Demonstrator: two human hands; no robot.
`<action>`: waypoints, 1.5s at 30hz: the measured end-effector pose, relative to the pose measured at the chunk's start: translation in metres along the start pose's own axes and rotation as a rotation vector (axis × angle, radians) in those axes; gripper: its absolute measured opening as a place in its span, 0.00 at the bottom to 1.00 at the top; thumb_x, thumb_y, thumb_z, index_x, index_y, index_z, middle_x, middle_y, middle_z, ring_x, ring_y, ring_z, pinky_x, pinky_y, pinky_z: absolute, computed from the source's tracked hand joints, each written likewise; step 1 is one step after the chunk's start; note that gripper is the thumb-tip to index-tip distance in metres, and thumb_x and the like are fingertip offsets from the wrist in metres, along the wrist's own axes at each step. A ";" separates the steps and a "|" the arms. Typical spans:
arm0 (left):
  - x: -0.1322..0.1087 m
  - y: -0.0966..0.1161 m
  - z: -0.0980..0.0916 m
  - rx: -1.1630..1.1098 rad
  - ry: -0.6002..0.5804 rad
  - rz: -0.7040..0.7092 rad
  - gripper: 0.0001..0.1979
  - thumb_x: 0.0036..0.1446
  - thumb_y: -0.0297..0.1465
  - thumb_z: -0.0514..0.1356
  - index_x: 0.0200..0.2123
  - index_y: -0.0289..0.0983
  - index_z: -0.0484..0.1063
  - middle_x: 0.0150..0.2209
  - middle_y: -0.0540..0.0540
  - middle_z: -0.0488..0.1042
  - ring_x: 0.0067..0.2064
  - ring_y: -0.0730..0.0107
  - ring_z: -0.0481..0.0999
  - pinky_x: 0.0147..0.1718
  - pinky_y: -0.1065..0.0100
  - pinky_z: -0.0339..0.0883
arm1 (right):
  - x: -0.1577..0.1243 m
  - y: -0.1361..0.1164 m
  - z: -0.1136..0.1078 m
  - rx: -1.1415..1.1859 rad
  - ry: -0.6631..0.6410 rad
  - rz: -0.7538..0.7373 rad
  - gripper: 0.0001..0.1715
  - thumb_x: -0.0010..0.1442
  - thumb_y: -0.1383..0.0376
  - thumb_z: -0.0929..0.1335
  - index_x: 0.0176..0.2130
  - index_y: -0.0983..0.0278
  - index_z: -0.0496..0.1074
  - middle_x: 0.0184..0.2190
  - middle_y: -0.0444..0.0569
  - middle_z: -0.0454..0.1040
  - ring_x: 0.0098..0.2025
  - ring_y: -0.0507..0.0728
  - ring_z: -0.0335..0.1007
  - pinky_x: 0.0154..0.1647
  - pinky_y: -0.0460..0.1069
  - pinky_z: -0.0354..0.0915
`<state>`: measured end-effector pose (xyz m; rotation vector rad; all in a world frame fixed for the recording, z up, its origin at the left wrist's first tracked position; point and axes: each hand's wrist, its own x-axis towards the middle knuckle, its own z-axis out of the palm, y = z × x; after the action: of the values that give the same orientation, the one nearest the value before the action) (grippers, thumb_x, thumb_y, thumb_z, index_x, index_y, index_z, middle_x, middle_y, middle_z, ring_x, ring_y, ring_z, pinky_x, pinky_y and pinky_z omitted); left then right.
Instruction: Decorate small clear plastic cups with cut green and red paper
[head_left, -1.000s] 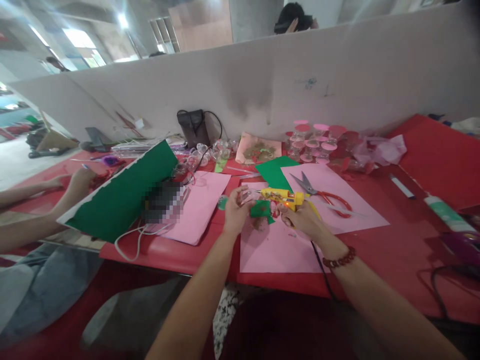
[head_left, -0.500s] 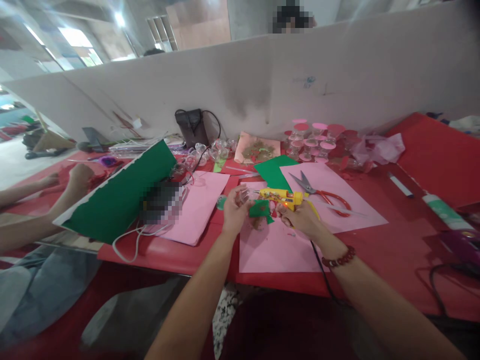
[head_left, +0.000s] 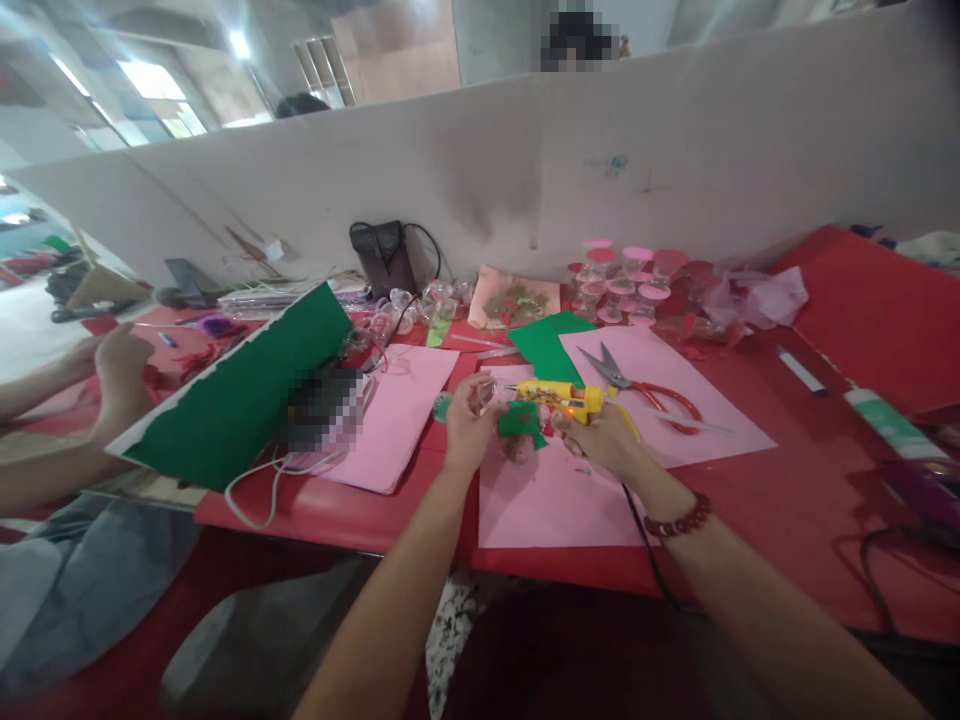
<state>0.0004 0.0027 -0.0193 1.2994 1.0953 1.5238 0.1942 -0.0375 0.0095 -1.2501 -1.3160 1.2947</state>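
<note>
My left hand (head_left: pixel 469 422) is closed around a small craft piece with a green paper leaf (head_left: pixel 520 420) and something clear at its top, held just above a pink sheet (head_left: pixel 547 495). My right hand (head_left: pixel 606 438), with a bead bracelet at the wrist, grips a yellow glue gun (head_left: pixel 559 396). The gun's nozzle points left, toward the piece in my left hand, and a small light glows on its body. Its black cord runs down off the table edge.
Red-handled scissors (head_left: pixel 637 385) lie on another pink sheet to the right. A large green sheet (head_left: pixel 247 395) leans at the left, near a co-worker's hands (head_left: pixel 112 355). Clear cups with pink lids (head_left: pixel 626 285), a black bag (head_left: pixel 384 255), a glue tube (head_left: pixel 885 422) and a grey partition surround the red table (head_left: pixel 787 500).
My hands stay almost still over the pink sheet. The co-worker's hands at the left have shifted further left and lifted slightly.
</note>
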 end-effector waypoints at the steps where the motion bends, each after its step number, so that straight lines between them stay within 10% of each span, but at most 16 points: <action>1: 0.000 0.000 0.000 0.010 0.008 0.002 0.22 0.41 0.26 0.68 0.44 0.37 0.70 0.55 0.40 0.72 0.52 0.60 0.75 0.52 0.59 0.69 | 0.000 0.000 0.000 0.002 -0.001 0.001 0.27 0.46 0.45 0.73 0.30 0.62 0.64 0.14 0.35 0.58 0.15 0.46 0.50 0.15 0.45 0.49; 45: -0.001 0.001 -0.001 0.084 0.035 0.062 0.20 0.42 0.27 0.69 0.41 0.38 0.71 0.51 0.41 0.74 0.51 0.62 0.76 0.53 0.58 0.68 | 0.007 0.015 -0.004 -0.009 0.004 0.016 0.21 0.50 0.51 0.73 0.30 0.62 0.64 0.15 0.35 0.59 0.16 0.47 0.51 0.15 0.44 0.49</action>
<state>-0.0007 0.0013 -0.0191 1.3795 1.1617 1.5660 0.1991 -0.0313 -0.0058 -1.2714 -1.3128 1.2986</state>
